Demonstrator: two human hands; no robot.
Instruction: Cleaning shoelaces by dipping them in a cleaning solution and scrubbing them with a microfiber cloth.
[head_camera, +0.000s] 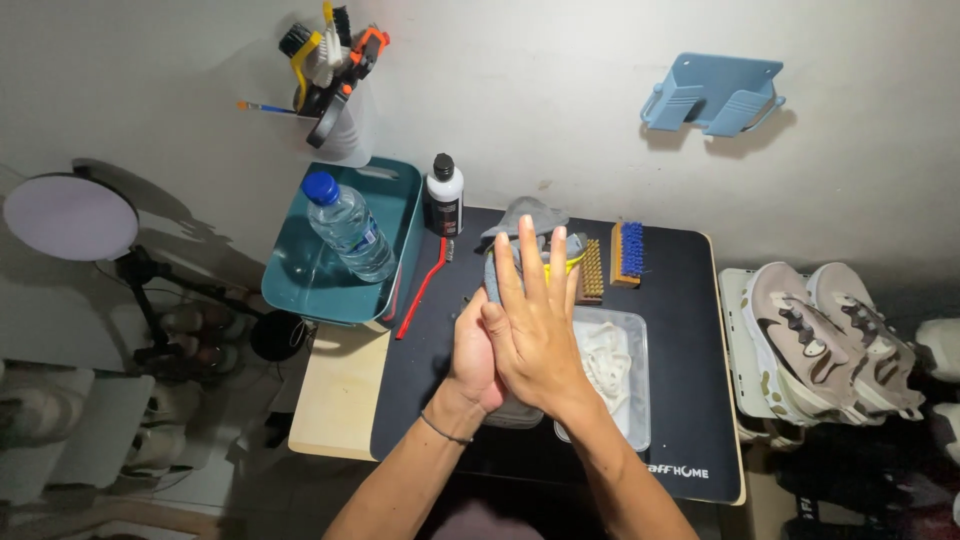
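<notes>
My right hand (535, 325) is flat with its back to the camera, fingers straight and slightly apart. It lies over my left hand (468, 355), which has a thin dark band on its wrist and whose fingers are hidden beneath. Both hands hover over a black mat (680, 300) on a small table. Under them lies a long grey item (515, 412), perhaps a cloth or a shoe part, and I cannot tell whether either hand touches it. A yellow handle (573, 262) pokes out beside my right fingertips.
On the left, a teal basin (300, 290) holds a water bottle (348, 226). Nearby are a black-and-white bottle (444, 195), a red brush (420, 292), two wooden brushes (610, 260), a clear tray (630, 380) with white material, and sneakers (820, 340) at the right.
</notes>
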